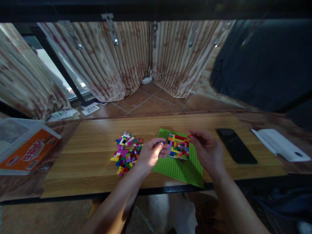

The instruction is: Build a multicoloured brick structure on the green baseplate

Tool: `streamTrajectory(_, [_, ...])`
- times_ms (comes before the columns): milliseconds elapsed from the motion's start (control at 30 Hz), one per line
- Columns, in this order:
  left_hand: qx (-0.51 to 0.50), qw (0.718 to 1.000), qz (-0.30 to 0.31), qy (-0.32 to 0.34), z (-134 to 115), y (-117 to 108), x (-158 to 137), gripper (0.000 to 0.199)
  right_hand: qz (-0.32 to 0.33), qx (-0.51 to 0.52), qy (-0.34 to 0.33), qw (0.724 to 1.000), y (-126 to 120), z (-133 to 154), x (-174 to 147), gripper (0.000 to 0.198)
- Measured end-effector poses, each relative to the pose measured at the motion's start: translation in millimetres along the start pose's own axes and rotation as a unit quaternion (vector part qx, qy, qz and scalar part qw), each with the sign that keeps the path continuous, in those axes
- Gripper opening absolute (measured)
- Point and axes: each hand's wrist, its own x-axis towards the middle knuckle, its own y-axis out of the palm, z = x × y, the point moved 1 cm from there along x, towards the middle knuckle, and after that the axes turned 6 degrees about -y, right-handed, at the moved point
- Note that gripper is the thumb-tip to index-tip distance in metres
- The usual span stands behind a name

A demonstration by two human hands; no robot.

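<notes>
A green studded baseplate (181, 170) lies on the table with a block of many-coloured toy bricks (179, 146) built up on it. My left hand (152, 152) is closed at the left side of the block, thumb against fingers, around a small dark blue or purple brick (163, 143). At the block's upper right corner my right hand (207, 148) is pinched on a small orange brick (189, 135); I cannot tell whether that brick touches the block. Left of my left hand lies a loose pile of coloured bricks (128, 152).
The wooden table (85, 156) has a dark front edge. A black phone (236, 146) lies to the right, with a white object (280, 144) beyond it. At the far left stands a clear plastic box (18, 130) with an orange label. Curtains (122, 58) hang behind.
</notes>
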Motion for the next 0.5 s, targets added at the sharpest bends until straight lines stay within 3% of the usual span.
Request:
streamTrajectory(167, [0.003,1.0,-0.005,0.013,2.0,0.5,1.2,0.014,-0.053,0.088,0.081,0.991,0.9,-2.2,4.7,0.024])
streamTrajectory(500, [0.025,0.999,-0.013,0.035,4.1,-1.4,3.6,0.017,-0.066,0.124,0.121,0.983,10.4,-8.7,8.1,0.022])
